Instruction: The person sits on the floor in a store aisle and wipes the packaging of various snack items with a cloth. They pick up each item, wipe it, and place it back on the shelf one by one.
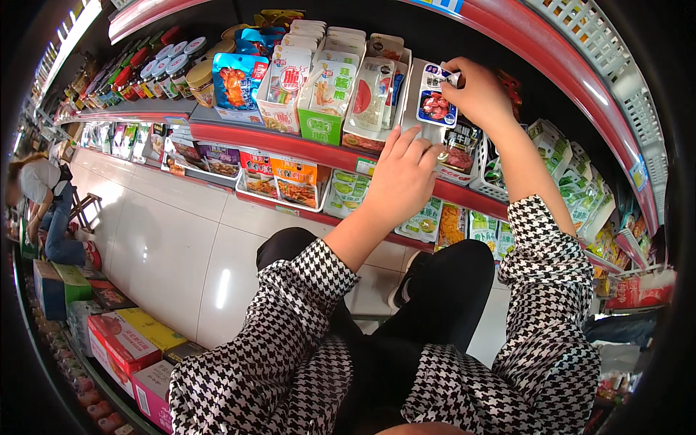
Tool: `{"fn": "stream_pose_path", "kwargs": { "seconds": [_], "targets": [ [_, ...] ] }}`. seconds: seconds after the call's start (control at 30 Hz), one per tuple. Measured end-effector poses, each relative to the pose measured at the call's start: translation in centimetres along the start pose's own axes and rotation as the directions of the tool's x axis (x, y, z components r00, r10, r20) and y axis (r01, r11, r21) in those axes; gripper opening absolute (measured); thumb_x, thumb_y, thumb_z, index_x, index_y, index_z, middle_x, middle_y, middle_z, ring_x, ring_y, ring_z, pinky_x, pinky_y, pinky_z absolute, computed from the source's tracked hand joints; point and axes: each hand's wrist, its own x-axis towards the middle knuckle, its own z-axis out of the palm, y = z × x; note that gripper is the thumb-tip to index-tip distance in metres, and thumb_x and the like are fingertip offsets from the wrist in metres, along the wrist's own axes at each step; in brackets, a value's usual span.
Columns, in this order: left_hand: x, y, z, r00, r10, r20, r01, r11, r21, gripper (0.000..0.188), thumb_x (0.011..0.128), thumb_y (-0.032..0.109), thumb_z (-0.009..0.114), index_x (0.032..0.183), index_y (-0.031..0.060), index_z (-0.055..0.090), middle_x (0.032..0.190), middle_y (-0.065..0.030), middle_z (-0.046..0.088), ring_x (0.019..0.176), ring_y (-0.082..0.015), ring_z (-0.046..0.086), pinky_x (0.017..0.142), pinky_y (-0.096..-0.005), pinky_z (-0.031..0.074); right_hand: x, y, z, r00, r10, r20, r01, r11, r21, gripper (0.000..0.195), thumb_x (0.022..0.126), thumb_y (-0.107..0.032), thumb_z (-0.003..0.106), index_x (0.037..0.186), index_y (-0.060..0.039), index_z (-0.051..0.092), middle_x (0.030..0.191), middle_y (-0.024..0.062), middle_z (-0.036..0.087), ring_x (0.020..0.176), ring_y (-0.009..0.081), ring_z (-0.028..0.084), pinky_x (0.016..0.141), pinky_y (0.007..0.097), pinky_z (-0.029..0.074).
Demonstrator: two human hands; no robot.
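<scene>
My right hand (481,95) holds the upper right edge of a blue and white snack packet (436,98) between thumb and fingers, above a store shelf. My left hand (405,174) is spread over the red shelf edge, its fingertips near a display box of clear-fronted packets (371,98); whether it touches that box I cannot tell. Just below the held packet, a black packet with a meat picture (459,149) stands in a white tray. Left of the clear-fronted packets is a green and white box of upright packets (326,103).
Lidded jars (176,68) and a blue pouch (237,81) stand further left. A white perforated basket (492,182) is beside my right forearm. Red shelf rails (576,49) curve overhead. Stacked cartons (122,348) lie lower left. Another person (49,201) bends over at far left.
</scene>
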Motion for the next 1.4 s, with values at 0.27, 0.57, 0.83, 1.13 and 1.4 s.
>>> {"fn": "stream_pose_path", "kwargs": {
  "seconds": [0.27, 0.57, 0.83, 1.13, 1.4],
  "targets": [
    [0.0, 0.7, -1.0, 0.999, 0.039, 0.022, -0.038, 0.998, -0.046, 0.044, 0.078, 0.011, 0.067, 0.121, 0.0088, 0.059, 0.116, -0.0096, 0.057, 0.124, -0.0333, 0.048, 0.11, -0.0539, 0.033, 2.5, 0.7, 2.9, 0.997, -0.061, -0.053, 0.058, 0.997, -0.043, 0.034, 0.073, -0.025, 0.072, 0.102, -0.0086, 0.067, 0.091, 0.0101, 0.069, 0.09, 0.0308, 0.066, 0.079, 0.0381, 0.051],
    [-0.1, 1.0, -1.6, 0.998, 0.03, 0.055, -0.028, 0.999, -0.04, 0.045, 0.078, 0.011, 0.068, 0.121, 0.0075, 0.058, 0.118, -0.0096, 0.057, 0.125, -0.034, 0.047, 0.111, -0.0532, 0.032, 1.9, -0.5, 3.3, 0.981, -0.179, -0.072, 0.132, 0.895, -0.426, 0.015, 0.071, -0.024, 0.074, 0.085, -0.0183, 0.073, 0.092, -0.0025, 0.07, 0.103, 0.0218, 0.06, 0.097, 0.0493, 0.04],
    [0.0, 1.5, -1.9, 0.997, 0.041, 0.066, -0.039, 0.999, -0.029, 0.046, 0.077, 0.011, 0.069, 0.122, 0.0076, 0.058, 0.119, -0.0091, 0.057, 0.126, -0.0335, 0.046, 0.111, -0.0526, 0.032, 4.5, 1.9, 2.4, 0.992, -0.019, 0.121, 0.045, 0.975, -0.217, 0.016, 0.072, -0.028, 0.077, 0.087, -0.0223, 0.076, 0.091, 0.0007, 0.072, 0.089, 0.0262, 0.066, 0.093, 0.0472, 0.045],
    [0.1, 1.3, -2.3, 0.996, 0.051, 0.076, -0.05, 0.999, -0.014, 0.047, 0.076, 0.012, 0.07, 0.122, 0.0065, 0.057, 0.119, -0.0096, 0.057, 0.128, -0.0338, 0.045, 0.111, -0.0523, 0.032, 2.9, 0.7, 3.0, 0.981, -0.091, -0.172, 0.001, 0.886, -0.464, 0.01, 0.072, -0.024, 0.076, 0.081, -0.0223, 0.072, 0.095, 0.0002, 0.064, 0.102, 0.025, 0.058, 0.093, 0.0467, 0.043],
    [0.2, 1.5, -2.1, 0.996, 0.059, 0.06, -0.058, 0.998, -0.024, 0.048, 0.075, 0.011, 0.071, 0.122, 0.0079, 0.058, 0.12, -0.0115, 0.057, 0.129, -0.0376, 0.043, 0.11, -0.0524, 0.033, 1.4, 1.5, 2.6, 0.931, -0.223, -0.288, 0.114, 0.93, -0.349, 0.01, 0.076, -0.025, 0.073, 0.079, -0.0173, 0.068, 0.085, 0.0011, 0.063, 0.092, 0.0262, 0.06, 0.082, 0.0446, 0.045]
  ]
}}
